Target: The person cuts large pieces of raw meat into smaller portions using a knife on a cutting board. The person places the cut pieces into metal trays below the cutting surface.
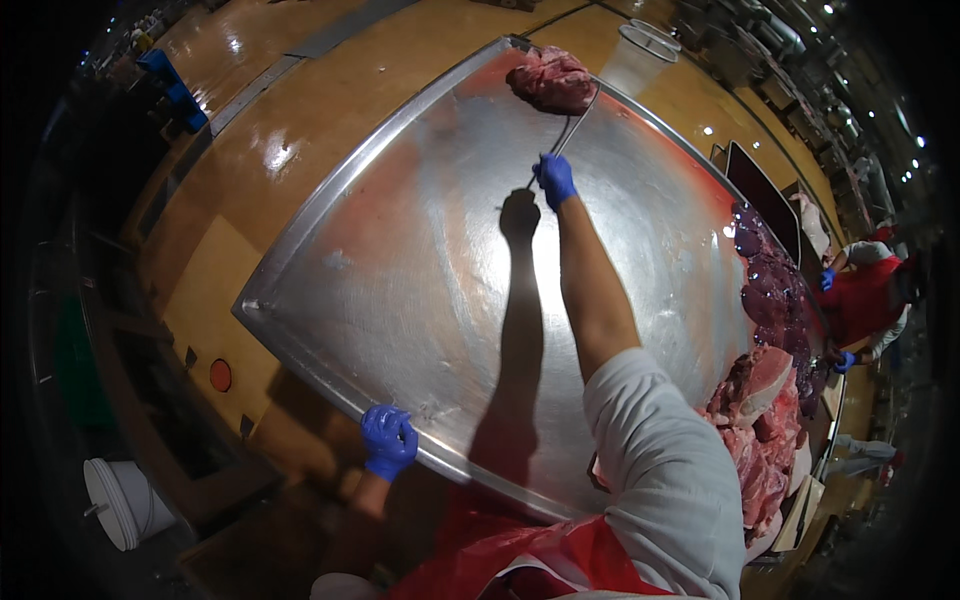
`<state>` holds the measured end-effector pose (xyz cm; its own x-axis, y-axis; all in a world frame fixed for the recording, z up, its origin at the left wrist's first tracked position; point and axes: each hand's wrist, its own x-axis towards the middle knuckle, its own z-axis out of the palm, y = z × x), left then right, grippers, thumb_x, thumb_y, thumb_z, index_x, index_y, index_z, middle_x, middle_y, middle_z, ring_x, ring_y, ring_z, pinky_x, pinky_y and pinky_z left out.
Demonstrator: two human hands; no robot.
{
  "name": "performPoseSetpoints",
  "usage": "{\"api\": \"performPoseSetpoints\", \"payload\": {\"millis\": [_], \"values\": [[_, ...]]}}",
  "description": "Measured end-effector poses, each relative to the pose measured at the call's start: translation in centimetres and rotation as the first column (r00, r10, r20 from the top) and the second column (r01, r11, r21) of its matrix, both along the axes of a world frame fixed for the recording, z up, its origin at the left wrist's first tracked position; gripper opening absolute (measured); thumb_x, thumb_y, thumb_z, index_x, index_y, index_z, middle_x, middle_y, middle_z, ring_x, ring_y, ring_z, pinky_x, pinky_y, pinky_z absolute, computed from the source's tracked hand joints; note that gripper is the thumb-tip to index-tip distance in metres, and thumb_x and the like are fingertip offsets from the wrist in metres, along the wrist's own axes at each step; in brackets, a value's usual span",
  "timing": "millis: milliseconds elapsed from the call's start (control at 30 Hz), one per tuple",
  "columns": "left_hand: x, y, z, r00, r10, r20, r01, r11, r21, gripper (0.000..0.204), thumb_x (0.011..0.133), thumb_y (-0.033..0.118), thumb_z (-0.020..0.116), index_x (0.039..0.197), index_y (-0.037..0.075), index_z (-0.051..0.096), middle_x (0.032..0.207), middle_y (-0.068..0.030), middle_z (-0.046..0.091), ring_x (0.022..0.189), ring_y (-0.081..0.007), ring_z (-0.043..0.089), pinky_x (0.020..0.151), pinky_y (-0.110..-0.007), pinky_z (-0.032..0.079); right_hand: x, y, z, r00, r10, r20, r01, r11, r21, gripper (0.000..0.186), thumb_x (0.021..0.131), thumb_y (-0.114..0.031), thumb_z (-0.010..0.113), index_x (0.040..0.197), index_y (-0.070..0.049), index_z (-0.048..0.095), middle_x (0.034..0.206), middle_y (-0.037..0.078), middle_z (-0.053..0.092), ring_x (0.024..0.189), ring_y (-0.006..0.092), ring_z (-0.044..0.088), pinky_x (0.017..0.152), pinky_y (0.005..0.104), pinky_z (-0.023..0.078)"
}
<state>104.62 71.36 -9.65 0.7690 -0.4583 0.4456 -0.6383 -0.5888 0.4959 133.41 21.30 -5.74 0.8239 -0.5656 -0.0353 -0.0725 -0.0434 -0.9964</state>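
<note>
A wide metal table [440, 240] with a raised rim lies before me, its surface smeared red in places. My right hand [556, 180], in a blue glove, is stretched far across it and closed round a thin metal meat hook [577, 122]. The hook's far end meets a lump of raw meat [556, 80] at the table's far corner; its tip cannot be made out. My left hand [388, 437], also blue-gloved, rests at the near left rim with curled fingers, and nothing shows in them. Beside my right sleeve lies a pile of raw meat cuts [762, 430].
Dark red organs [775, 285] line the table's right side, by a dark tub [765, 195]. A co-worker in a red apron [868, 298] stands beyond, wearing blue gloves. A white bucket [125, 505] stands at lower left; a translucent bin [643, 55] is past the far corner.
</note>
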Motion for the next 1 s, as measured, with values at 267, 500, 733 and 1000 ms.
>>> {"api": "performPoseSetpoints", "payload": {"millis": [267,500,733,1000], "values": [[0.7,-1.7,2.1,0.996,-0.037,-0.087,0.039,0.999,0.022,0.015,0.074,0.015,0.068,0.087,0.008,0.064,0.083,-0.0105,0.062,0.080,-0.0333,0.059,0.077,-0.047,0.046,-28.3,-1.3,6.2,0.941,0.278,-0.191,-0.220,0.935,0.280,0.008,0.091,-0.011,0.057,0.097,-0.008,0.053,0.071,0.004,0.058,0.054,0.0070,0.047,0.047,0.0227,0.033],[4.0,-15.5,6.1,0.944,-0.300,-0.141,0.318,0.938,0.137,0.094,0.072,0.029,0.080,0.149,0.002,0.033,0.144,-0.0277,0.034,0.134,-0.0423,0.033,0.111,-0.050,0.030,-57.1,-5.6,16.5,0.899,0.056,-0.435,0.010,0.989,0.148,0.002,0.075,-0.008,0.055,0.074,-0.009,0.054,0.061,-0.001,0.051,0.052,0.0066,0.044,0.048,0.0240,0.031],[-9.2,-31.3,3.2,0.921,-0.338,-0.196,0.362,0.927,0.101,0.107,0.059,0.042,0.087,0.150,0.017,0.037,0.147,-0.0297,0.020,0.137,-0.0461,0.026,0.114,-0.051,0.026,-73.9,6.4,10.6,0.934,-0.144,-0.328,0.219,0.954,0.206,0.008,0.085,-0.010,0.057,0.078,-0.006,0.055,0.064,0.002,0.054,0.057,0.0097,0.052,0.054,0.0281,0.045],[-6.9,-40.0,3.5,0.649,-0.651,-0.393,0.723,0.688,0.055,0.070,0.058,0.027,0.086,0.121,0.011,0.059,0.133,-0.0211,0.034,0.127,-0.0396,0.037,0.110,-0.047,0.034,-75.7,14.1,5.7,0.725,-0.667,-0.171,0.656,0.744,-0.126,0.008,0.090,-0.009,0.053,0.085,-0.003,0.051,0.065,0.013,0.050,0.058,0.0190,0.052,0.056,0.0384,0.043]]}}
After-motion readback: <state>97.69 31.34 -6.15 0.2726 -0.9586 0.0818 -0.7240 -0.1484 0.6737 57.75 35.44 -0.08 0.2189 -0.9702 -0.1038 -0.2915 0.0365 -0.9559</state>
